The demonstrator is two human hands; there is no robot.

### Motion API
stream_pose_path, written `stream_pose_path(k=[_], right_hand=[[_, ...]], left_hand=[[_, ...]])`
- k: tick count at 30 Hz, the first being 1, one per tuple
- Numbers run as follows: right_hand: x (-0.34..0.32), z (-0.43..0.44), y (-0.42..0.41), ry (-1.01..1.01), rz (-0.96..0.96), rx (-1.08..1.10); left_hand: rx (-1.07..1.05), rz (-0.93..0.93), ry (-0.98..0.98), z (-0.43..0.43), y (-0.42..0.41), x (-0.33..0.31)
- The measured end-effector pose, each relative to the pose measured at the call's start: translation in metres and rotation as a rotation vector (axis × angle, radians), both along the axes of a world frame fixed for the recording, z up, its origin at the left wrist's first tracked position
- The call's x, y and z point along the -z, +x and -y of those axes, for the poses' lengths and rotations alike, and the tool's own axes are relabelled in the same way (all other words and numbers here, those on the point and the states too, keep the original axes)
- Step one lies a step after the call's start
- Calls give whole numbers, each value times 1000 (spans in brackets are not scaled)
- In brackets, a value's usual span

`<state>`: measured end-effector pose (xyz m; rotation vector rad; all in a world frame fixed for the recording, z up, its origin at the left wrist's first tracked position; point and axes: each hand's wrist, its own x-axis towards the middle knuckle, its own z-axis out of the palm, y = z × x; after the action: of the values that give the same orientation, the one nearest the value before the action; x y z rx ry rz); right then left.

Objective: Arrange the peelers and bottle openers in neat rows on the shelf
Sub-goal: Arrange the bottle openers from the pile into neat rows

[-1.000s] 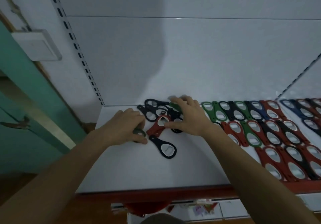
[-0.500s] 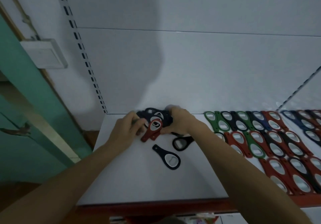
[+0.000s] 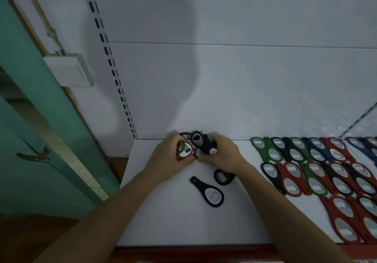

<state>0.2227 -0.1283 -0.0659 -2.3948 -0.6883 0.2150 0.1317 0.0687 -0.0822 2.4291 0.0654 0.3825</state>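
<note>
1. Left hand (image 3: 166, 157): we grip red and green bottle openers (image 3: 184, 151) at the shelf's (image 3: 163, 222) back.
2. Right hand (image 3: 225, 156): we grip dark bottle openers (image 3: 204, 145) beside them.
3. Loose black opener (image 3: 211, 194) lies nearer us.

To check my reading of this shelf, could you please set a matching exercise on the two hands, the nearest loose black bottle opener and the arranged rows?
Things: 1 left hand; 2 right hand; 3 nearest loose black bottle opener; 4 arranged rows.
States: A lies flat, untouched, on the shelf; B holds dark openers; C fills the shelf's right side; D holds red and green openers.
Pairs: 1-D; 2-B; 3-A; 4-C.
</note>
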Motion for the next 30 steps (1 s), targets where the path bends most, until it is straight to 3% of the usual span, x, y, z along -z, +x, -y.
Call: stream_pose_path(k=[9, 11, 14, 16, 25, 27, 30], right_hand=[[0, 8, -6, 262, -65, 83], [0, 9, -7, 307, -75, 99], [-2, 13, -7, 374, -87, 142], [-3, 14, -7, 411, -87, 178], [6, 11, -3, 375, -55, 196], [5, 9, -3, 341, -62, 193], [3, 10, -4, 332, -53, 190]], left_hand=[[-106, 227, -224, -3, -7, -11], [-27, 117, -131, -8, -4, -12], [231, 3, 229, -23, 8, -20], [344, -99, 367, -28, 18, -33], [506, -491, 800, -24, 41, -72], [514, -518, 863, -20, 43, -76], [458, -491, 756, -21, 41, -76]])
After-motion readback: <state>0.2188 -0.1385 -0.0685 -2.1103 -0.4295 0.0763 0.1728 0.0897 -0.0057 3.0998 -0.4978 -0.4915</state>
